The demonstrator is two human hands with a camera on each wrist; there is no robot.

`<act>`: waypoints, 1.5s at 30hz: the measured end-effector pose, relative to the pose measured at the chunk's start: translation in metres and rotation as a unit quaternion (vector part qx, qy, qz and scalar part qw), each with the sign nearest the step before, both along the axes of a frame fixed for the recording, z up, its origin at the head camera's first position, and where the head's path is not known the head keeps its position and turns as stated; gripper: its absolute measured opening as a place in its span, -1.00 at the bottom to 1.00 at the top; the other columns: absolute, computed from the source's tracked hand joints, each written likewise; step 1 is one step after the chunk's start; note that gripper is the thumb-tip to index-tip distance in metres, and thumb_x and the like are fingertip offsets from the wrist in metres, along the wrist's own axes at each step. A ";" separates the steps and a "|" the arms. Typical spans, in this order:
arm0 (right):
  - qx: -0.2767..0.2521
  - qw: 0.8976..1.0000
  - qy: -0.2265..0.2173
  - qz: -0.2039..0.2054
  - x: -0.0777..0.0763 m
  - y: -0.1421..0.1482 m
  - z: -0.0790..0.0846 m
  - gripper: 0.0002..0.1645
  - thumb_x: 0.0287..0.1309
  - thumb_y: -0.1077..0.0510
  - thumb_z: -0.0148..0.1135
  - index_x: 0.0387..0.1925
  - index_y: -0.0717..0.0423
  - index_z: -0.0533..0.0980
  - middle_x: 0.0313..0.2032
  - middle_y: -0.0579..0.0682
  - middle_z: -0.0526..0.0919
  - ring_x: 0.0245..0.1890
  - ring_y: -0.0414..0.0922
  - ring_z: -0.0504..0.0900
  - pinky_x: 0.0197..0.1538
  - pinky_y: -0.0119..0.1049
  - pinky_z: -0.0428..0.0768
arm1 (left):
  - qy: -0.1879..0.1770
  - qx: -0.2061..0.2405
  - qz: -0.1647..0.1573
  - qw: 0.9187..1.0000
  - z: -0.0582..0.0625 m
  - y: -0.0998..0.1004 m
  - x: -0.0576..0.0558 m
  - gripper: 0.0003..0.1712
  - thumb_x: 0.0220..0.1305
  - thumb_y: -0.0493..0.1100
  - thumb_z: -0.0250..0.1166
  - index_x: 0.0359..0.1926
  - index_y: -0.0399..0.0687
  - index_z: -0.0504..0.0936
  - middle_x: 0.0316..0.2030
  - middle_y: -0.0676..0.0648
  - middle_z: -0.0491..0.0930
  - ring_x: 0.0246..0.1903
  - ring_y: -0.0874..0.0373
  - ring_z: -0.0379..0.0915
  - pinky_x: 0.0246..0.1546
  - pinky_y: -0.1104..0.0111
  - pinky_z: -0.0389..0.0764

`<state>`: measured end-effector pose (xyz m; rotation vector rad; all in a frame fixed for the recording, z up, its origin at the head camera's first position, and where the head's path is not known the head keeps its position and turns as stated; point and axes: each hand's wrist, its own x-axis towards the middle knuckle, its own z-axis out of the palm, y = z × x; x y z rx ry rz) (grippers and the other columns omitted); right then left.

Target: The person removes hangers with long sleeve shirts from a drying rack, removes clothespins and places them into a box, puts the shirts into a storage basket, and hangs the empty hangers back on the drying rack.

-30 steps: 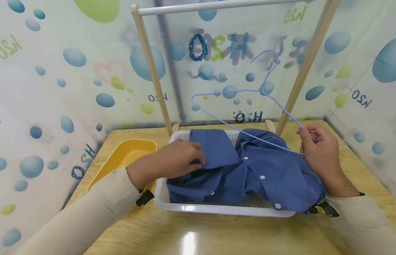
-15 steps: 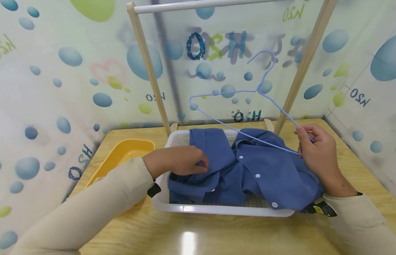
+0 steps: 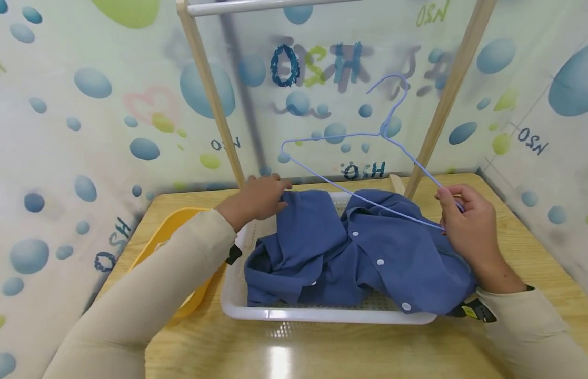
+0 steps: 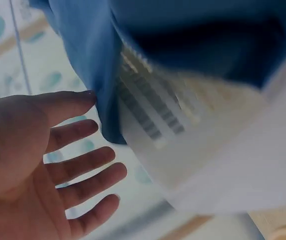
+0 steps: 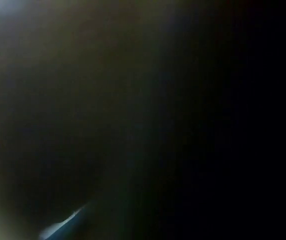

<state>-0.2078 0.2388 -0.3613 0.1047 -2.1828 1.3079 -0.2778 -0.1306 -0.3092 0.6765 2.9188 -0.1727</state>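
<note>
A dark blue shirt with white buttons lies bunched in a white plastic basket, part of it over the right end. My left hand is at the basket's far left corner, beside the shirt's upper edge. In the left wrist view its fingers are spread and fairly straight, the thumb at the edge of the blue cloth. My right hand grips a thin lilac wire hanger by its right corner, holding it tilted above the shirt, hook up. The right wrist view is almost wholly dark.
A wooden rack with a left post, a right post and a white top bar stands behind the basket. A yellow tray sits left, partly behind my left sleeve. The wooden table meets patterned walls.
My left hand has let go of the shirt's left part and moved up and away to the far left corner, its fingers opening. The right hand and hanger have stayed nearly still.
</note>
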 end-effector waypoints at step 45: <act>-0.005 1.000 0.019 -0.008 0.009 -0.006 0.011 -0.83 0.38 0.16 0.19 -0.25 0.22 0.59 -0.81 -0.28 0.42 -0.82 -0.36 0.36 -0.67 -0.48 0.29 | -0.017 -0.012 -0.095 0.995 0.001 0.020 0.059 -0.51 0.21 -0.23 0.25 -0.75 0.11 0.22 -0.71 0.13 0.09 -0.64 0.22 0.02 -0.64 0.37 0.05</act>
